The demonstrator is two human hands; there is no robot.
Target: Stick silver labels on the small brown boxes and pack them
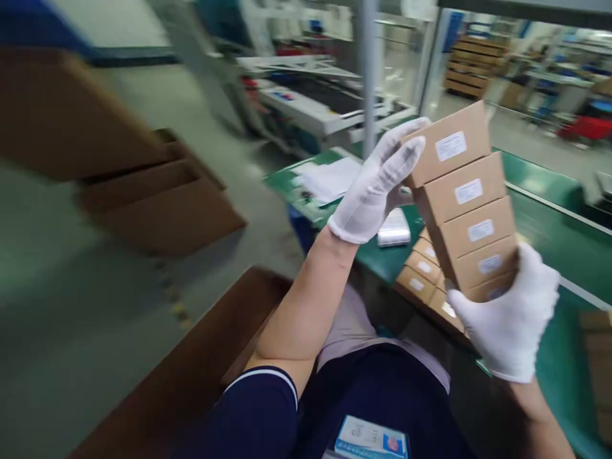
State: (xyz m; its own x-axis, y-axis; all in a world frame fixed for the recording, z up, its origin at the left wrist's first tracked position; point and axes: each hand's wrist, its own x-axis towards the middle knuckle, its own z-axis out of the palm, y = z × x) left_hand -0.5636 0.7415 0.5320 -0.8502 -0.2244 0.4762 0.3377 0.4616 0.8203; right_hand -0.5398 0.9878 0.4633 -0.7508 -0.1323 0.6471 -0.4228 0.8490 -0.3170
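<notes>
Between my two white-gloved hands is a row of several small brown cardboard boxes point(471, 191), each with a white label on the side facing me. My left hand point(382, 175) grips the upper end of the row, its fingers closed on the top box. At the lower end, my right hand point(511, 312) clasps the last box, thumb on the near side. The row is tilted and held in the air above the green table. Below it, more small labelled boxes point(421, 271) sit at the table's near edge.
White papers point(335, 178) and a silvery-white packet point(394, 228) lie on the green table point(540, 217). A large open carton point(191, 344) stands at my lower left. Another open carton point(162, 204) is on the floor, left. Brown boxes point(595, 357) are at the right edge. A metal post point(369, 76) rises behind.
</notes>
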